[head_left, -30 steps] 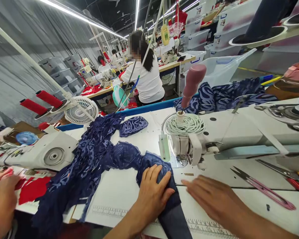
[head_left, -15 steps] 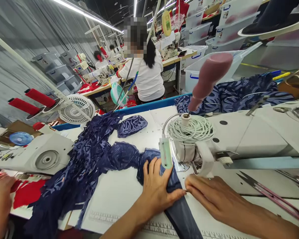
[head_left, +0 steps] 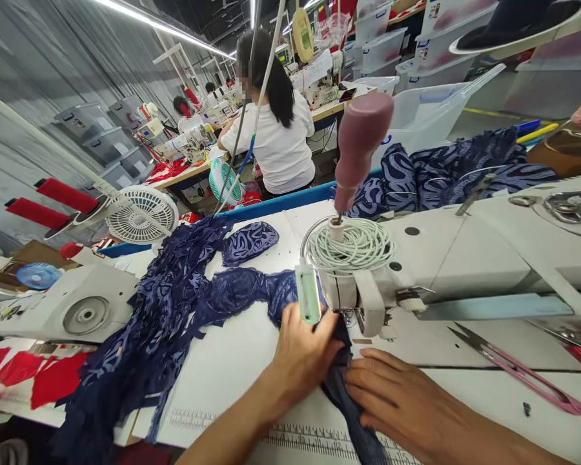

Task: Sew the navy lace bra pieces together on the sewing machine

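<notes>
A long navy fabric strip (head_left: 341,387) runs from beside the needle area of the sewing machine (head_left: 341,292) to the table's front edge. My left hand (head_left: 303,352) is closed on the fabric just left of the presser foot, its fingers bent and partly behind the small lamp (head_left: 308,296). My right hand (head_left: 392,394) lies flat on the right edge of the strip, fingers stretched out, nearer to me. Joined navy patterned pieces (head_left: 237,294) trail off leftward from my left hand. The needle itself is hidden.
Pink-handled scissors (head_left: 523,374) lie at right. A navy fabric heap (head_left: 159,303) hangs over the table's left side, near one loose cup-shaped piece (head_left: 252,243). A pink-handled tool (head_left: 363,142) stands in the machine top. Beyond sits a co-worker (head_left: 285,142).
My left hand has gone from spread flat to curled on the fabric. My right hand has moved from a pinch at the edge to lying flat on the strip. Another person's hand at left has gone.
</notes>
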Motion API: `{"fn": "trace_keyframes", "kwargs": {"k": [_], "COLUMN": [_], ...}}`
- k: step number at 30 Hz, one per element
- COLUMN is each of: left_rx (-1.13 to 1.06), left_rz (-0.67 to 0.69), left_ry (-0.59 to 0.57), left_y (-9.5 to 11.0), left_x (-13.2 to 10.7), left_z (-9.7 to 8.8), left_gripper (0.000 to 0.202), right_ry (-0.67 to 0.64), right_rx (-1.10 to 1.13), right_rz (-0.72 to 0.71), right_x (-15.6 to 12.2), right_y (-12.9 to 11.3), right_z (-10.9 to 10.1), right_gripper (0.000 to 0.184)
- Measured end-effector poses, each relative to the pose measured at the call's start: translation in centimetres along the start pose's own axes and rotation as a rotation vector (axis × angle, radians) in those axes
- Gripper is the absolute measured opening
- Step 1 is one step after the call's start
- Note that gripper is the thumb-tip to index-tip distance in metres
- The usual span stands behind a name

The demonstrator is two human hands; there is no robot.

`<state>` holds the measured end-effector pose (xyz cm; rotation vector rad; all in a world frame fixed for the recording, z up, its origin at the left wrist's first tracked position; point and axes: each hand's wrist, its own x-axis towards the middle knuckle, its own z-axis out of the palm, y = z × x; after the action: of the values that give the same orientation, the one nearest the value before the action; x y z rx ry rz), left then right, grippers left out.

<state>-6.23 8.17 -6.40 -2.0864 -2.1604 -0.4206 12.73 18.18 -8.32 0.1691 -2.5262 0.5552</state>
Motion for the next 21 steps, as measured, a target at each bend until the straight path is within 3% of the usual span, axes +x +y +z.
{"fn": "trace_keyframes", "kwargs": {"k": [3,5,10,13,16,21], "left_rx": [0.078,0.102,0.095,0.044,-0.043,-0.189], "left_rz": [0.148,0.169,0.095,0.051,0.051,0.049], "left_ry": [0.104,0.13,0.029,-0.005,-0.036,-0.088], "left_y": [1.5,1.8,1.2,0.7,0.3,-0.2], "left_x": [-1.5,-2.0,-2.0,-1.8,-1.5,-1.4], "left_z": [0.6,1.1,1.6,1.2,0.6,0.1], "left_gripper": [0.027,0.029,0.033,0.036,0.04,0.039], "right_ry": [0.024,0.007,-0.042,-0.007,0.023,0.026], "right_rx": [0.022,0.032,0.047,-0.134,-0.319,-0.35], "right_rz": [0.012,0.009,-0.004,0.058,0.158,0.242], "right_x": [-0.3,-0.3,0.1,0.2,0.1,-0.8], "right_y": [-0.2,-0.1,0.3,1.4,3.0,4.4], "right_z": [0.5,0.5,-0.5,-0.6,0.2,1.9], "right_gripper": [0.02,0.023,0.02,0.03,0.035,0.036]}}
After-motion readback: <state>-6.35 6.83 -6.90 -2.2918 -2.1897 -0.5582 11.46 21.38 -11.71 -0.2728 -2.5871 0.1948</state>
